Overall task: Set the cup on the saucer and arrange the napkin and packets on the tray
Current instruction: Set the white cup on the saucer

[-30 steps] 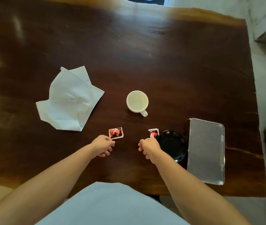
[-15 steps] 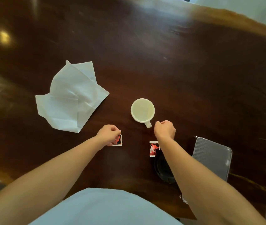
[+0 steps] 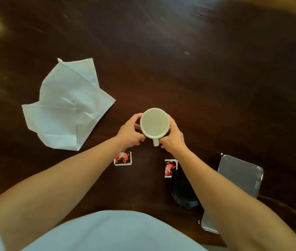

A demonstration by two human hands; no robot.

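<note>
One white cup (image 3: pixel 154 123) stands on the dark wooden surface (image 3: pixel 215 78), the left hand (image 3: pixel 131 133) and right hand (image 3: pixel 173 135) each closing their grip on its sides. Near it lie one napkin (image 3: pixel 67 105), two red packets (image 3: pixel 123 158) (image 3: pixel 170 168), one black saucer (image 3: pixel 182 192) and one metal tray (image 3: pixel 241 175).

Single head-worn wide-angle view, looking steeply down and forward over the person's torso onto the dark wooden table (image 3: pixel 215 78). Close range: both forearms enter from the bottom edge, meeting at the cup (image 3: pixel 154 123) near frame centre. Far part of the table is blurred and bowed by the lens; no second view.
</note>
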